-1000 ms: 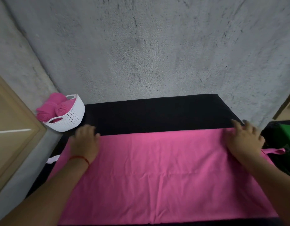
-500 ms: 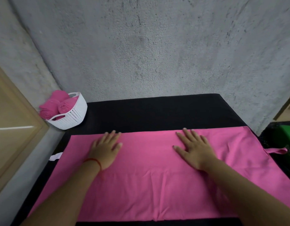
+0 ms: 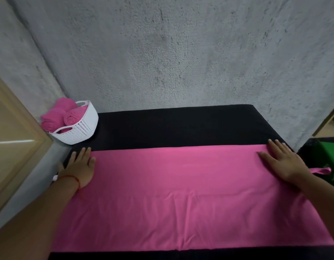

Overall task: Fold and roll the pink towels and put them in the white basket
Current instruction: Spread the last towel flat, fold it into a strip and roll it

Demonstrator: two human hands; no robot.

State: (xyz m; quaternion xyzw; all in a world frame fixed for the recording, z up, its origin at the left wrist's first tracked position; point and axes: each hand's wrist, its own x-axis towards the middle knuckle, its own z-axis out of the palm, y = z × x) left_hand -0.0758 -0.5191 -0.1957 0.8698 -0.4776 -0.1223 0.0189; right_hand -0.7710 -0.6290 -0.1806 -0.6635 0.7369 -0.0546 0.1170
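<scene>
Head view: your left hand (image 3: 78, 167) and right hand (image 3: 282, 162) slid from mid pink towel (image 3: 181, 194) to its far corners, flat, holding nothing; smoothed, fold next.

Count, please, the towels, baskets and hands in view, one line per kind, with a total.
Rolled pink towels: 3
Spread pink towel: 1
White basket: 1
Hands, left hand and right hand: 2
Total: 7

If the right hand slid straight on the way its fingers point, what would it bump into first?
Nothing nearby, it seems: the right hand lies flat on the pink towel, fingers aimed away and slightly left. Ahead is bare black table cover, then the grey wall.
</scene>
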